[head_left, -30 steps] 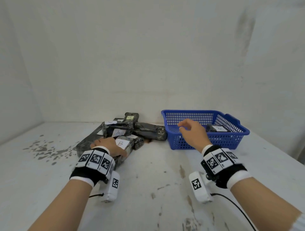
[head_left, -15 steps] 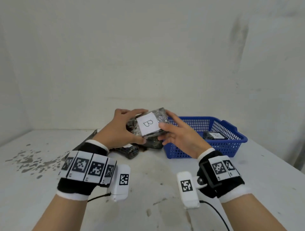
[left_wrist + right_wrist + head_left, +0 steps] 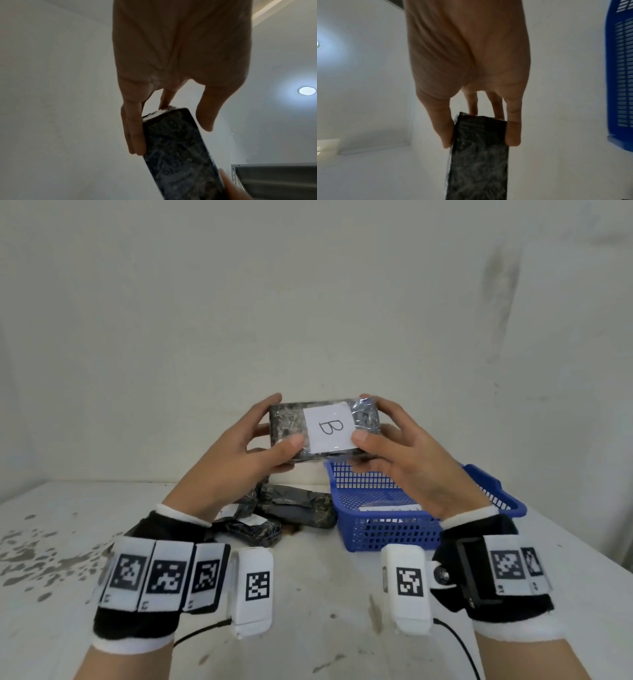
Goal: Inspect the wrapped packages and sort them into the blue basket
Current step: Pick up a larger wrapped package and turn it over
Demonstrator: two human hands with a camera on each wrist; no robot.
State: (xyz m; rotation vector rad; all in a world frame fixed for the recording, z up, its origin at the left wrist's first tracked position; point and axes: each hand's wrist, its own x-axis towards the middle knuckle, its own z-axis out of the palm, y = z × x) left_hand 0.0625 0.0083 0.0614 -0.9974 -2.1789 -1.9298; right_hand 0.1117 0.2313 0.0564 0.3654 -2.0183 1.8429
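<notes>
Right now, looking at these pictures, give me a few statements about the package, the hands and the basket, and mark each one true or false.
1. Both the left hand and the right hand hold the wrapped package. True.
2. Its white label reads A. False: it reads B.
3. The blue basket stands on the table. True.
4. The held package lies inside the basket. False: it is up in the air.
5. More wrapped packages lie left of the basket. True.

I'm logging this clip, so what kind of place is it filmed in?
Probably a bare workroom or storeroom set up for sorting: a stained white table against plain white walls, a blue plastic mesh basket, and a grey metal shelf unit in the left wrist view.
</notes>
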